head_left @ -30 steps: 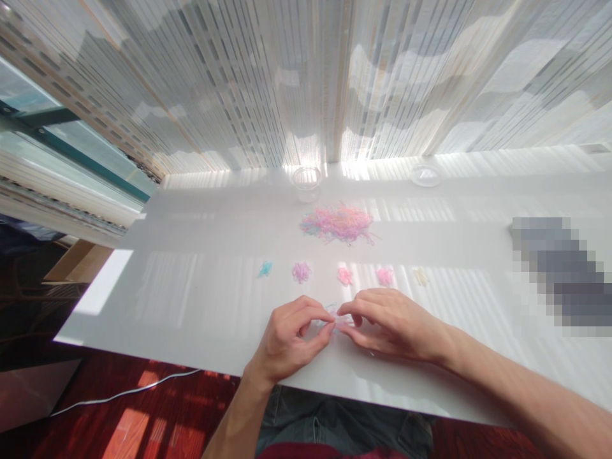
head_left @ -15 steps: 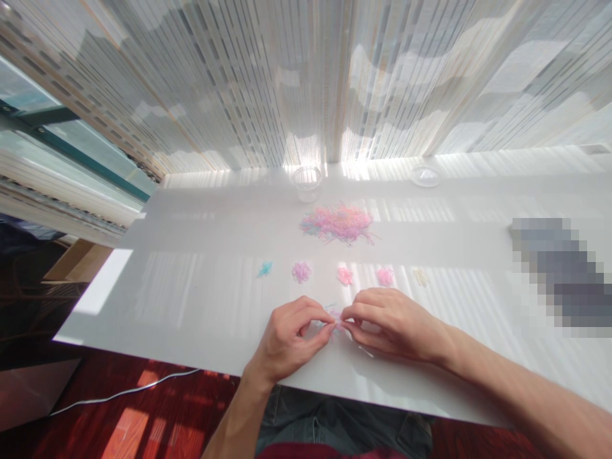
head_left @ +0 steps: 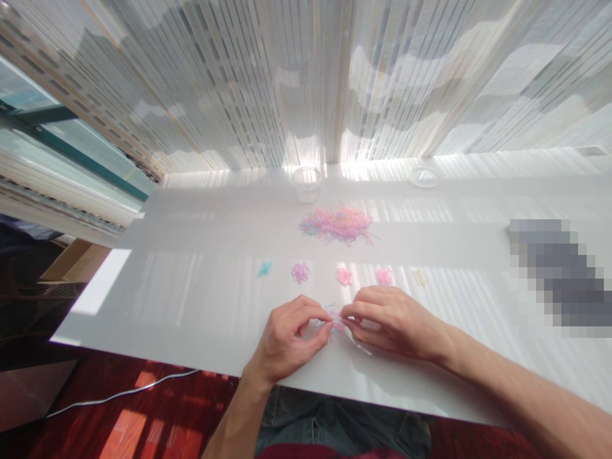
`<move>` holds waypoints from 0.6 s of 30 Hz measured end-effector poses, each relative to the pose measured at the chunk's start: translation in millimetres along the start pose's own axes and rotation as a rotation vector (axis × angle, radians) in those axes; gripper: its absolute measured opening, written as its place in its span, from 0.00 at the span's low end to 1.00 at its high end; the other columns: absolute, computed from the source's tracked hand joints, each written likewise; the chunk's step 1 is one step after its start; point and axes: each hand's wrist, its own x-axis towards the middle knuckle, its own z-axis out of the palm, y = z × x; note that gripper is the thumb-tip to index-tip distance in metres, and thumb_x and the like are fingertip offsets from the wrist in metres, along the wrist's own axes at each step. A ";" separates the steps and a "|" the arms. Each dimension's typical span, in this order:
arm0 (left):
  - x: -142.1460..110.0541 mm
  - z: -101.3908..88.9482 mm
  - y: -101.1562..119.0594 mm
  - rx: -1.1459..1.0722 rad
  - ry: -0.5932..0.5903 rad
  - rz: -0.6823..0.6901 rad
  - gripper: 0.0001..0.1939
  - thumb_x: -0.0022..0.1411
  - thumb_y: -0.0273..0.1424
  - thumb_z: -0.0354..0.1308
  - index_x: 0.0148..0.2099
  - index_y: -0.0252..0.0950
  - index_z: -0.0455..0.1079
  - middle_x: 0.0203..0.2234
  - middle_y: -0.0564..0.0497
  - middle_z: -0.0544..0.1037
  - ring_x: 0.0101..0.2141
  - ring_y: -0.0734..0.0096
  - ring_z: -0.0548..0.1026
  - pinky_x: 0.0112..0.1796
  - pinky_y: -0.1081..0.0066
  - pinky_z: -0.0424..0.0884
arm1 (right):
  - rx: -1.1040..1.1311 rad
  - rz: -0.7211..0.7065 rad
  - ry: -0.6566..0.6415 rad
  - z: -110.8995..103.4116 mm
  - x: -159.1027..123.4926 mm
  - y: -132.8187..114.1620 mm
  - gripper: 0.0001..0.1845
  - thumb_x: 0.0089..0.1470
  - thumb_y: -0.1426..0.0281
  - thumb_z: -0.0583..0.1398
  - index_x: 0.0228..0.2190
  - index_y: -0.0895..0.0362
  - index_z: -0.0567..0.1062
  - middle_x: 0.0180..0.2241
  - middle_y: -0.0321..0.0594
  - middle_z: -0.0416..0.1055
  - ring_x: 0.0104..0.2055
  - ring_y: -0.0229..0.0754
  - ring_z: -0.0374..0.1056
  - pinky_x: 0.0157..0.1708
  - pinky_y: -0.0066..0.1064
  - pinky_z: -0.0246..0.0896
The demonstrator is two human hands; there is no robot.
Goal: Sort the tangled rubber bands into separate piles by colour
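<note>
A small mixed heap of thin pastel strands [head_left: 336, 317], looking like tiny rubber bands, lies on the table between my hands. My left hand [head_left: 294, 335] pinches thumb and forefinger together at its left side. At its right side, the fingers of my right hand [head_left: 389, 322] are also pinched and partly cover the heap. Whatever sits between either set of fingertips is too small to make out. Beyond them lies a row of little piles: teal [head_left: 264, 268], purple [head_left: 301, 272], coral pink [head_left: 343, 276], pink [head_left: 384, 276] and pale yellow [head_left: 420, 276].
A larger mixed pile of pastel strands [head_left: 338, 223] lies farther back on the white table [head_left: 229, 223]. Behind it stand a clear round cup [head_left: 306, 182] and a clear lid [head_left: 425, 176]. A blurred-out dark object [head_left: 559, 274] is at right. Striped curtains [head_left: 310, 76] border the back edge.
The fingertips of my two hands have drawn slightly apart, showing more of the small heap between them. The piles, cup and lid stay as they were.
</note>
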 end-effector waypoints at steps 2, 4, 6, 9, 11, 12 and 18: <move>-0.3 0.0 0.0 0.003 0.000 -0.007 0.06 0.64 0.21 0.64 0.40 0.37 0.77 0.32 0.51 0.79 0.24 0.78 0.66 0.26 0.76 0.66 | -0.006 0.002 -0.003 -0.2 -0.1 0.2 0.10 0.67 0.73 0.56 0.35 0.58 0.77 0.26 0.38 0.74 0.26 0.37 0.67 0.28 0.29 0.58; -0.7 0.0 -0.2 0.005 -0.003 -0.010 0.06 0.64 0.21 0.64 0.41 0.37 0.77 0.32 0.51 0.79 0.24 0.78 0.65 0.26 0.76 0.66 | -0.008 0.002 -0.004 -0.2 -0.3 0.7 0.10 0.67 0.74 0.56 0.35 0.58 0.77 0.26 0.38 0.74 0.26 0.37 0.67 0.28 0.29 0.58; -1.2 0.2 -0.3 0.006 -0.003 -0.011 0.06 0.64 0.21 0.64 0.41 0.37 0.77 0.32 0.51 0.79 0.24 0.78 0.65 0.26 0.76 0.66 | -0.008 0.003 0.002 0.0 -0.5 1.3 0.10 0.66 0.74 0.56 0.35 0.58 0.77 0.26 0.38 0.73 0.26 0.37 0.66 0.28 0.29 0.58; -1.2 0.4 -0.3 0.006 -0.002 -0.014 0.06 0.64 0.21 0.64 0.41 0.37 0.77 0.32 0.51 0.79 0.24 0.78 0.65 0.26 0.76 0.66 | -0.003 0.000 0.013 0.2 -0.8 2.0 0.09 0.66 0.74 0.56 0.36 0.58 0.77 0.25 0.37 0.73 0.26 0.38 0.67 0.28 0.29 0.58; -0.9 0.4 -0.1 0.004 0.001 -0.015 0.06 0.64 0.21 0.64 0.41 0.37 0.77 0.32 0.51 0.79 0.24 0.78 0.65 0.25 0.76 0.66 | 0.000 -0.002 0.021 0.1 -1.0 2.1 0.09 0.66 0.74 0.56 0.37 0.58 0.77 0.26 0.37 0.73 0.26 0.37 0.67 0.28 0.29 0.58; -0.7 0.4 -0.1 0.003 0.002 -0.015 0.06 0.64 0.21 0.64 0.40 0.37 0.77 0.32 0.51 0.79 0.23 0.78 0.65 0.25 0.76 0.66 | 0.001 -0.003 0.023 0.0 -1.0 2.0 0.09 0.66 0.74 0.56 0.38 0.58 0.76 0.26 0.37 0.73 0.26 0.37 0.66 0.27 0.29 0.58; -0.7 0.6 -0.2 0.001 0.003 -0.004 0.06 0.64 0.21 0.65 0.40 0.37 0.77 0.31 0.51 0.79 0.24 0.78 0.66 0.25 0.76 0.66 | 0.011 0.000 0.035 -1.0 -0.3 1.1 0.09 0.67 0.73 0.56 0.37 0.57 0.76 0.26 0.36 0.73 0.26 0.37 0.66 0.27 0.29 0.57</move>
